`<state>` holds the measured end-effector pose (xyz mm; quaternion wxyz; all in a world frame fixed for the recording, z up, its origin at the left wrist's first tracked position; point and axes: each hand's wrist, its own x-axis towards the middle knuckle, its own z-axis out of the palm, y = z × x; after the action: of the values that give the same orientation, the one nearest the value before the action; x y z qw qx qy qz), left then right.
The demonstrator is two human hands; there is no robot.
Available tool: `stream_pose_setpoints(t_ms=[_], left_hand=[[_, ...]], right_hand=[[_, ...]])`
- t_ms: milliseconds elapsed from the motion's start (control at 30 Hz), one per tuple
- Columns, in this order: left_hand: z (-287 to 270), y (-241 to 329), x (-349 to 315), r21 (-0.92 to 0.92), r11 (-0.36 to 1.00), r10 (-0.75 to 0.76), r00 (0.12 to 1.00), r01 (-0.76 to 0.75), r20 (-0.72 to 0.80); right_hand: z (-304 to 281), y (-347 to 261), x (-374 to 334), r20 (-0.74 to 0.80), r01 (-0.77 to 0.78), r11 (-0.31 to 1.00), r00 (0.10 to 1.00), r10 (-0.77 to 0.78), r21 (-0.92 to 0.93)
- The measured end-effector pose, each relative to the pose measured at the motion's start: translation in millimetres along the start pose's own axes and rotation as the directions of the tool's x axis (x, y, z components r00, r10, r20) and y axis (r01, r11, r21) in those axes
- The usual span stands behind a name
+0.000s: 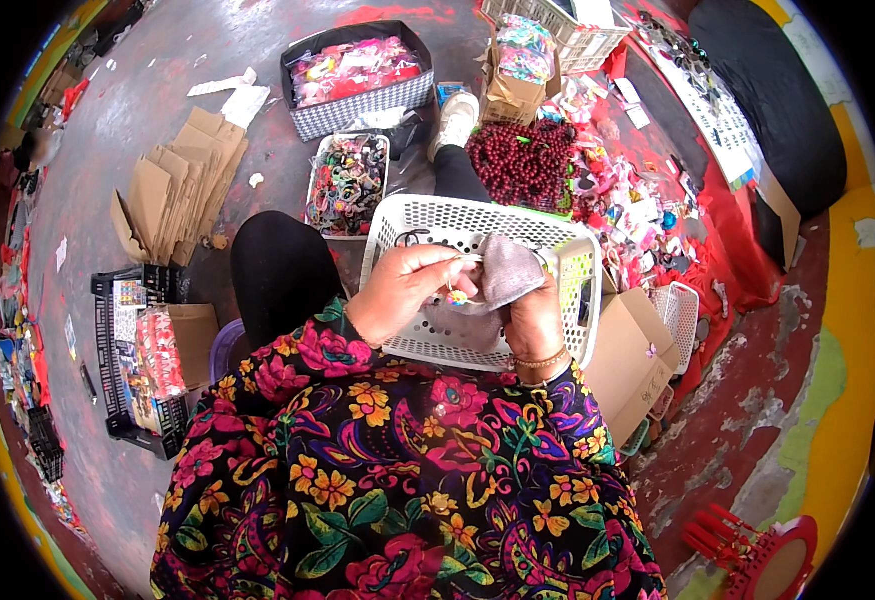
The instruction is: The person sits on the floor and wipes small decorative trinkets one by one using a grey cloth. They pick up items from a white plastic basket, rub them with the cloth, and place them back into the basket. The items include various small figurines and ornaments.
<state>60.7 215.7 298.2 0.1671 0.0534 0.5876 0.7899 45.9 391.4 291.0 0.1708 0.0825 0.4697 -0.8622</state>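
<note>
A white perforated plastic basket (428,207) rests on my lap, beneath both hands. My right hand (536,318) is closed round a greyish-pink cloth (511,272), part of which hangs down into the basket. At the cloth's left side, the thumb and fingers of my left hand (410,288) are pinched on a thin loop. A small multicoloured charm (459,297) shows just below those fingertips. The loop's exact kind is too small to make out. A dark hair tie (413,238) lies against the basket's far left wall.
Beyond the basket are a white tray of hair ties (348,185), a checked fabric box (363,118) and dark red beads (520,165). Flattened cardboard (180,185) and a black crate (123,370) stand left. A cardboard box (630,362) sits close on the right.
</note>
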Motion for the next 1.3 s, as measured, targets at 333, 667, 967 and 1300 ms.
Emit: stream_pose_setpoints(t_ms=[333, 667, 967, 1300], left_hand=[[2, 11, -1, -0.029, 0.998, -0.05, 0.949, 0.062, 0.31], [-9, 5, 4, -0.015, 0.985, -0.164, 0.971, 0.17, 0.176], [-14, 6, 1, 0.063, 0.997, -0.067, 0.956, 0.051, 0.286], [-10, 5, -7, -0.232, 0.956, -0.159, 0.982, 0.178, 0.098]], right_hand=[[-5, 4, -7, 0.073, 0.089, 0.995, 0.994, -0.085, -0.048], [1, -2, -9, 0.165, -0.019, 0.968, 0.984, 0.062, -0.251], [3, -4, -11, 0.371, 0.22, 0.902, 0.926, -0.072, -0.373], [2, -6, -8, 0.366, 0.317, 0.74, 0.925, -0.103, -0.593]])
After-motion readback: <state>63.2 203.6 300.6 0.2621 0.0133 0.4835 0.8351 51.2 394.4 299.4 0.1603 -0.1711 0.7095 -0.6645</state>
